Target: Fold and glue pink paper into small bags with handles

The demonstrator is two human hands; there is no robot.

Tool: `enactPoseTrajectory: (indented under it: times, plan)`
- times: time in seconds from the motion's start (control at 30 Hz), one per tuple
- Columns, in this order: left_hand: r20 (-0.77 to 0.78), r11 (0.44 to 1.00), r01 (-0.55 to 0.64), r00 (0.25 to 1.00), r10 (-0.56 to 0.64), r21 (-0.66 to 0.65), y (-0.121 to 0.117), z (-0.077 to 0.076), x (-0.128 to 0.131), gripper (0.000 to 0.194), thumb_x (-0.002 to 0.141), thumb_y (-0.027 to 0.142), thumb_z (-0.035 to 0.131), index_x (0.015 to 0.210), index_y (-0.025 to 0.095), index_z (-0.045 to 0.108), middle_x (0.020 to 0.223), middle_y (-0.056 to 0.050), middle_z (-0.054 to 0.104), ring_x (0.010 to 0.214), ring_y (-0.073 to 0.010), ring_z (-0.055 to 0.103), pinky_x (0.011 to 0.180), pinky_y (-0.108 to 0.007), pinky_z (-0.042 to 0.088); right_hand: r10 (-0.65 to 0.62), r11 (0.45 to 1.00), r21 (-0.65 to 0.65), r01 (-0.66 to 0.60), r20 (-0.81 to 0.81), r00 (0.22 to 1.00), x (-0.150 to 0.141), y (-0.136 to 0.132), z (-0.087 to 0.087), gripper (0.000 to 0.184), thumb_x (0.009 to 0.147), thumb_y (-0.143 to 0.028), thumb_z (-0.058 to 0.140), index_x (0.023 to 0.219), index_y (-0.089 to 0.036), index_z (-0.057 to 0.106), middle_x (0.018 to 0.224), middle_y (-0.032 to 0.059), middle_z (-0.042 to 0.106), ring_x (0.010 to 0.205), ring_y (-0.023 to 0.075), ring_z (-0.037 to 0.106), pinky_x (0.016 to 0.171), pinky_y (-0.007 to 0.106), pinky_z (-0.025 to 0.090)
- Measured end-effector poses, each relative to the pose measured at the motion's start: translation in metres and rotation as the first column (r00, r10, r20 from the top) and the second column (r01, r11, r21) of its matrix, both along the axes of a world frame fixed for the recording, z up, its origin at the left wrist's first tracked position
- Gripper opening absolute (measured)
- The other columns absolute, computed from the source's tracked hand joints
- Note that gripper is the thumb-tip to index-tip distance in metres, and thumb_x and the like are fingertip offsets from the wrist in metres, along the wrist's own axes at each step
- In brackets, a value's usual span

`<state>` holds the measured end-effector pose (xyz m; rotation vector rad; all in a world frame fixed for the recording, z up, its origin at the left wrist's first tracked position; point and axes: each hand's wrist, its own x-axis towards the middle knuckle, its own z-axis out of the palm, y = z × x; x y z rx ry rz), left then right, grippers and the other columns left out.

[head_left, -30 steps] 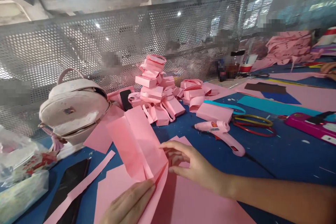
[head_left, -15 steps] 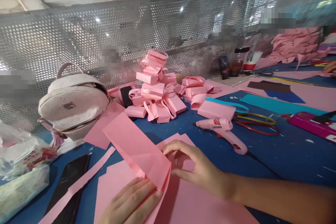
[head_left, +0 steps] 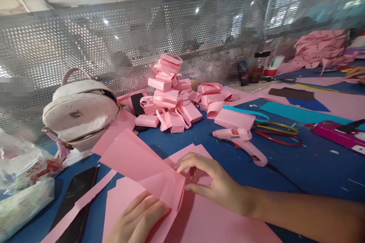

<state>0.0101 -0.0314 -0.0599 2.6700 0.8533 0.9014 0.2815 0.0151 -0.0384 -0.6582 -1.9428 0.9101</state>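
Note:
A folded sheet of pink paper (head_left: 137,155) stands partly raised over a stack of flat pink sheets (head_left: 216,216). My left hand (head_left: 142,216) presses on its lower front, fingers together and closed against the paper, the thumb largely out of sight. At the folded right end, my right hand (head_left: 211,182) is curled, with the index finger and thumb against the paper's edge. Its other fingers are partly hidden. To the right lies a pink glue gun (head_left: 238,138), apart from both hands.
Small pink paper bags (head_left: 168,98) are heaped at the back. A white backpack (head_left: 78,114), a dark phone (head_left: 76,197) and a pink strip (head_left: 85,197) lie left. Scissors (head_left: 279,133), a magenta power strip (head_left: 336,134) and another person's hand (head_left: 356,74) are right.
The paper's raised flap has tipped down to the left and is folded over. My left hand has shifted slightly on the paper; the right hand stays at its right end.

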Motion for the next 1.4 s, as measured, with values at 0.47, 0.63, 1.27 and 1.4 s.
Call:
enactPoseTrajectory:
  times: [0.47, 0.63, 1.27, 1.4]
  plan:
    - [-0.023, 1.0, -0.004, 1.0, 0.004, -0.003, -0.001, 0.01, 0.011, 0.046, 0.105, 0.043, 0.031, 0.15, 0.035, 0.034, 0.105, -0.003, 0.073, 0.106, -0.0245, 0.067, 0.111, -0.04, 0.032, 0.015, 0.994, 0.11, -0.019, 0.034, 0.999, -0.002, -0.005, 0.003, 0.025, 0.095, -0.042, 0.061, 0.109, -0.022, 0.062, 0.102, 0.0058, 0.063, 0.087, 0.0155, 0.058, 0.074, 0.027, 0.05]
    - [0.024, 0.993, 0.006, 1.0, -0.003, -0.121, -0.007, 0.025, 0.014, 0.045, 0.103, 0.049, 0.031, 0.143, 0.034, 0.046, 0.087, -0.003, 0.069, 0.085, -0.0225, 0.068, 0.102, -0.038, 0.044, -0.023, 0.991, 0.134, 0.025, -0.012, 1.0, -0.004, -0.012, 0.01, 0.024, 0.095, -0.043, 0.06, 0.109, -0.023, 0.062, 0.099, 0.0048, 0.063, 0.086, 0.0157, 0.057, 0.08, 0.028, 0.05]
    - [0.105, 0.988, 0.052, 0.994, -0.037, -0.148, -0.013, 0.034, 0.019, 0.042, 0.106, 0.041, 0.028, 0.139, 0.03, 0.052, 0.119, -0.006, 0.07, 0.114, -0.0217, 0.065, 0.115, -0.037, 0.033, -0.026, 0.984, 0.175, 0.039, -0.073, 0.997, -0.005, -0.017, 0.008, 0.005, 0.094, -0.026, 0.064, 0.098, -0.023, 0.066, 0.099, 0.003, 0.057, 0.09, 0.0143, 0.057, 0.086, 0.028, 0.047]
    - [0.112, 0.988, 0.057, 0.993, -0.041, -0.144, -0.011, 0.031, 0.018, 0.045, 0.105, 0.043, 0.027, 0.139, 0.029, 0.053, 0.122, -0.006, 0.07, 0.112, -0.0211, 0.066, 0.116, -0.036, 0.031, -0.025, 0.985, 0.169, 0.039, -0.085, 0.996, -0.005, -0.017, 0.009, 0.004, 0.094, -0.024, 0.065, 0.097, -0.023, 0.066, 0.098, 0.0021, 0.056, 0.089, 0.0131, 0.056, 0.085, 0.026, 0.046]
